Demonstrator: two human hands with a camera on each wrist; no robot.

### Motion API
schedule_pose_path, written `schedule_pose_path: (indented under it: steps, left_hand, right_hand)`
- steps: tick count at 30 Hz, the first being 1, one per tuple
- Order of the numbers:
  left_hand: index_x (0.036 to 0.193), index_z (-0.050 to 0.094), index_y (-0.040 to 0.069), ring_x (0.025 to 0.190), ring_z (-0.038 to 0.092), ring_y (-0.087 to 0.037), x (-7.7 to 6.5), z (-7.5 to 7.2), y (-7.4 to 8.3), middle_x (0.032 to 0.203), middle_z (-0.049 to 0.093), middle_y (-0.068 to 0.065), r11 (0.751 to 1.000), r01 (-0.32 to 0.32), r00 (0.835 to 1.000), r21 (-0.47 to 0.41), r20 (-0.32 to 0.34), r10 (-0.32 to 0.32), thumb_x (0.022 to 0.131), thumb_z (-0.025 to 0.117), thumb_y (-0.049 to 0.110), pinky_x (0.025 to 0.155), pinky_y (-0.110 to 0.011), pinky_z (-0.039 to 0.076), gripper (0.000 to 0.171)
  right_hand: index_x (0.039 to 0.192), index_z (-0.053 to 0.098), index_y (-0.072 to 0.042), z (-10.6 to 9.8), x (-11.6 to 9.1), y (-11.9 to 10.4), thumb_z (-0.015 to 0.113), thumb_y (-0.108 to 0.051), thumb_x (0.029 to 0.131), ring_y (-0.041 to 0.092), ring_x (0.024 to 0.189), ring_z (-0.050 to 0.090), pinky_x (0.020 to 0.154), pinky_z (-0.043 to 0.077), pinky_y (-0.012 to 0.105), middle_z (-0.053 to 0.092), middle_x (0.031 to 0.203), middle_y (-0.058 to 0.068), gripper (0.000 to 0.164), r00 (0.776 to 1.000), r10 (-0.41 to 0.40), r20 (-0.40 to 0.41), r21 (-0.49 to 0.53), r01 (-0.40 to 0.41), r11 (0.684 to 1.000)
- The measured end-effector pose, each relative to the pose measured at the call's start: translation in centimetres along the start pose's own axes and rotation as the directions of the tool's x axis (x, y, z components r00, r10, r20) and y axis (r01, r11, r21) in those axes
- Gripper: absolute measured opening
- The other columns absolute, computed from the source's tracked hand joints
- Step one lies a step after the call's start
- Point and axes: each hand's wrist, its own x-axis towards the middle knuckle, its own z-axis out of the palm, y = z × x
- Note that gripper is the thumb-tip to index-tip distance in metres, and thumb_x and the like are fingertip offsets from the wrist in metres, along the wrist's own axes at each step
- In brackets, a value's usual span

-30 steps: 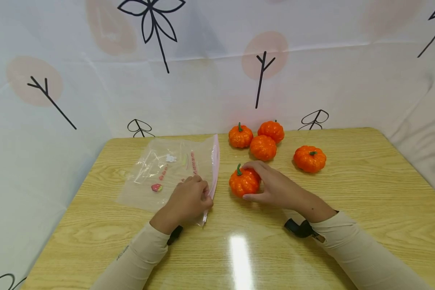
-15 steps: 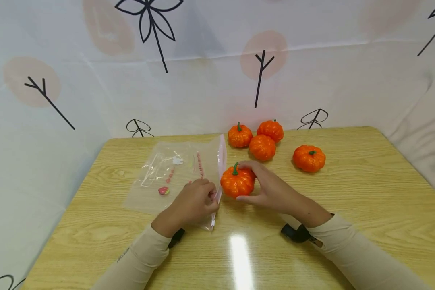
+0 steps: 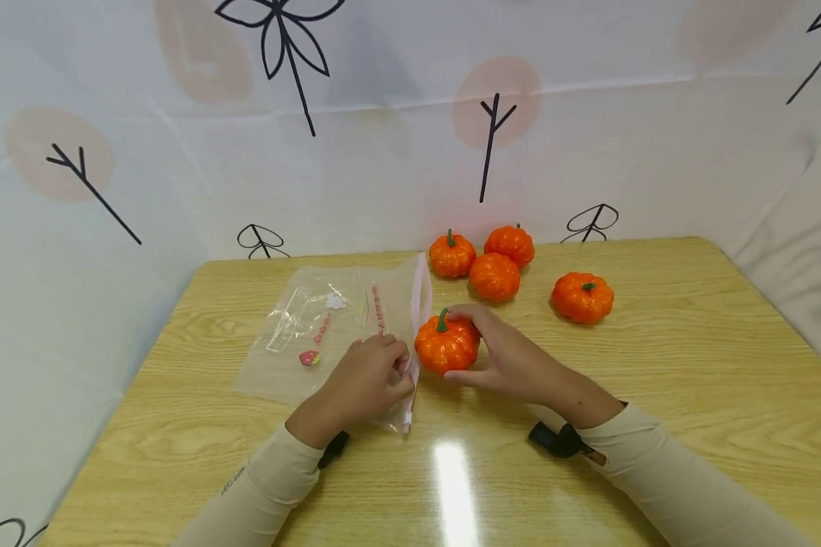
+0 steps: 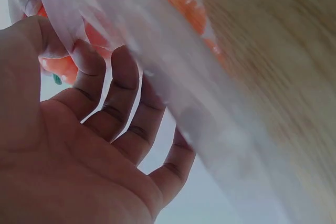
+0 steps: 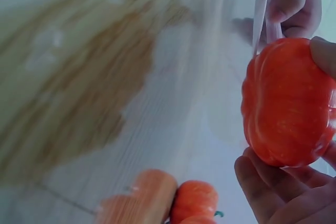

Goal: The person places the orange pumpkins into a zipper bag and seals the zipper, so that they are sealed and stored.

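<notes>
Glossy orange ribbed pumpkin with an upright green stem sits in the curved fingers of the right grip, the thumb on its near side and the fingers round its far side. It is just beside the mouth of a clear plastic bag, in front of the bag's pale pink zip edge; whether it touches that edge, or the surface below, I cannot tell.

The left grip is narrow, pinching the bag's edge between thumb and index finger, with the other fingers bent along the film in the left wrist view. The bag lies on a light wood-grain worktop, printed with a pink strawberry, a white shape and reddish marks. A small white slider is at the near end of the zip edge.

Behind the held pumpkin is a group of three similar ones: a left pumpkin with its stem up, a rear pumpkin and a front pumpkin. A tilted pumpkin lies apart to their right. White cloth with black line-drawn plants hangs behind, and beige sleeves cover both forearms.
</notes>
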Motion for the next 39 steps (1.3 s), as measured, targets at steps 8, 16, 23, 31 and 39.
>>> schedule_pose_path:
  steps: [8,16,23,31,39]
  left_hand:
    - [0.077,0.053,0.020,0.076,0.045,-0.011,-0.01,-0.09,0.18,0.075,0.046,0.008,0.999,-0.003,1.000,-0.034,0.009,0.003,0.078,0.062,0.020,0.072,-0.032,0.035,0.009]
    - [0.079,0.053,0.021,0.074,0.045,-0.010,-0.13,-0.06,0.51,0.075,0.046,0.009,0.998,-0.003,1.000,-0.061,0.025,0.004,0.081,0.062,0.019,0.072,-0.032,0.037,0.009]
    - [0.080,0.053,0.022,0.071,0.044,-0.010,-0.14,-0.18,0.68,0.075,0.045,0.009,0.998,-0.010,0.999,-0.060,0.039,0.013,0.083,0.063,0.020,0.069,-0.030,0.035,0.010]
    - [0.081,0.054,0.021,0.069,0.043,-0.008,0.00,-0.05,0.61,0.074,0.045,0.009,0.999,-0.022,0.999,-0.039,0.044,0.023,0.085,0.064,0.021,0.065,-0.027,0.035,0.010]
    - [0.082,0.054,0.019,0.068,0.043,-0.008,0.05,0.08,0.56,0.074,0.046,0.008,0.998,-0.027,0.998,-0.052,0.046,0.030,0.085,0.064,0.021,0.063,-0.025,0.035,0.010]
  right_hand:
    - [0.141,0.042,-0.010,-0.02,0.09,-0.02,0.083,-0.038,0.080,0.028,0.134,0.052,0.109,0.044,0.048,0.051,0.146,0.008,0.078,0.998,0.056,0.043,-0.032,-0.055,0.998]
    - [0.140,0.042,-0.011,0.06,0.08,0.04,0.083,-0.037,0.080,0.026,0.134,0.051,0.110,0.043,0.048,0.050,0.146,0.007,0.077,0.996,0.065,0.058,-0.066,-0.061,0.996]
    - [0.138,0.042,-0.009,-0.03,0.01,-0.08,0.084,-0.032,0.080,0.027,0.135,0.048,0.112,0.041,0.048,0.048,0.145,0.009,0.075,0.999,0.044,0.014,-0.086,-0.043,0.995]
    - [0.139,0.040,-0.006,0.08,0.17,0.11,0.085,-0.029,0.079,0.028,0.134,0.049,0.110,0.042,0.048,0.049,0.141,0.011,0.078,0.995,-0.001,-0.102,-0.123,-0.012,0.992]
    - [0.139,0.039,-0.004,0.18,0.17,0.13,0.084,-0.026,0.079,0.028,0.131,0.051,0.108,0.045,0.047,0.049,0.140,0.012,0.078,0.989,-0.021,-0.147,-0.080,0.009,0.997]
